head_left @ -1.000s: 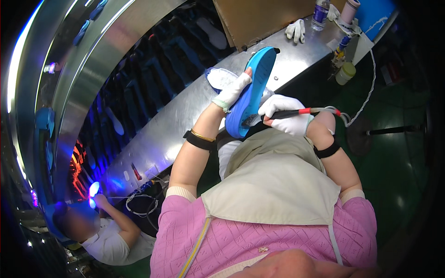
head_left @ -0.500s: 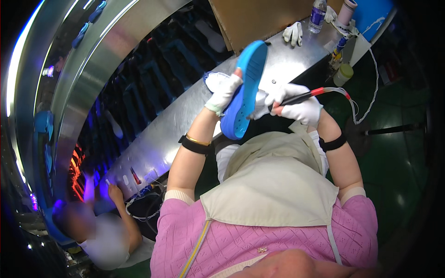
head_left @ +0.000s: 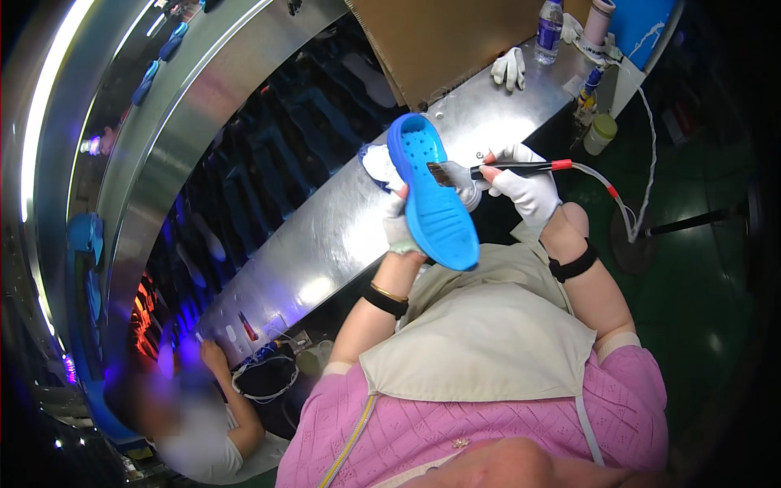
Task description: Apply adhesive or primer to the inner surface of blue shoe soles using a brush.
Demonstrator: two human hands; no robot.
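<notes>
A bright blue shoe sole (head_left: 442,221) is tilted in front of me, its holed end away from me and its ridged end close to my apron. My left hand (head_left: 399,230), in a white glove with bare fingertips, grips it by the left edge. In my gloved right hand (head_left: 527,191) is a brush (head_left: 521,169) with a black handle, red bands and a pale hose running from its end. The dark bristles lie over the middle of the sole, seemingly touching it. Just behind my left hand, a white thing with a blue edge (head_left: 377,165) rests on the bench.
Along the metal bench (head_left: 325,252) runs a conveyor (head_left: 268,154) carrying dark shapes. Farther back are a cardboard sheet (head_left: 455,41), white gloves (head_left: 509,68), a bottle (head_left: 548,32) and a yellow-lidded jar (head_left: 600,132). A co-worker (head_left: 199,435) sits at the left.
The sole has been turned end for end, so its holed end now points away from me. My left hand has come lower, and the brush has moved onto the sole's inner face.
</notes>
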